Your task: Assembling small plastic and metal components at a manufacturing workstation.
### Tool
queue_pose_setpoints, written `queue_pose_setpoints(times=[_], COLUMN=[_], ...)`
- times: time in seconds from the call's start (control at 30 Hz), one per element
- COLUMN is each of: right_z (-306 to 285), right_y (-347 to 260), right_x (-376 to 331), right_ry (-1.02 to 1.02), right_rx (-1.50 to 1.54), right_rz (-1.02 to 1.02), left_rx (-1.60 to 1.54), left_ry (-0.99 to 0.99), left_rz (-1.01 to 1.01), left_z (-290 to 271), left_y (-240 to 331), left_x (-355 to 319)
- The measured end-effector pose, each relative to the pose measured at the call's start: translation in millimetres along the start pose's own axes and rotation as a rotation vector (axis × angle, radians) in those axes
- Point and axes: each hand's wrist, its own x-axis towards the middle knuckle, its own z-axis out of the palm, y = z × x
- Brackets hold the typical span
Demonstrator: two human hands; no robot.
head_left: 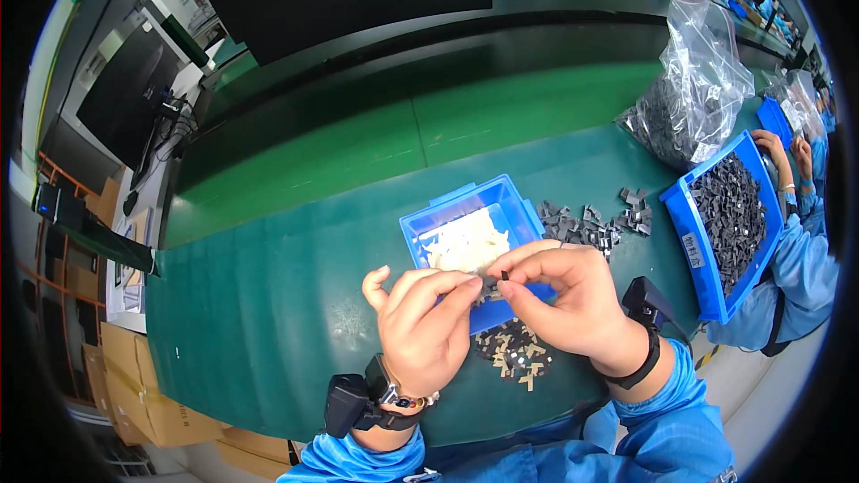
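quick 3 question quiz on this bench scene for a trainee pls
1. True or false: both hands pinch one small dark part between them.
2. What fills the small blue tray behind the hands? A) pale pieces B) screws C) cables
3. Where is the heap of finished pieces?

Key
1. True: left hand and right hand meet on it.
2. A, pale pieces.
3. On the green mat, under the right hand.

tray [510, 201]: glossy blue plastic | bench [268, 286]: matt green mat | bag [707, 72]: clear shiny film
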Motion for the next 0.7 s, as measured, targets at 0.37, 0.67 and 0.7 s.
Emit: queue_pose_setpoints(times=[0.37,0.67,0.7], right_z=[0.1,0.0,0.2], right_y=[7.9,5.0,5.8], right_x=[-0.7,0.0,0.4], right_ry=[0.007,0.001,0.002], right_rx=[0.025,0.047,0.048], right_rz=[-0.006,0.027,0.027], left_rx=[0.011,0.005,0.005], left_ry=[0.032,0.030,0.029], left_rz=[-0.013,-0.024,-0.024], left_z=[2.0,1.1,0.8], left_y=[3.5,4.6,4.2], left_x=[-1.2,0.1,-0.1])
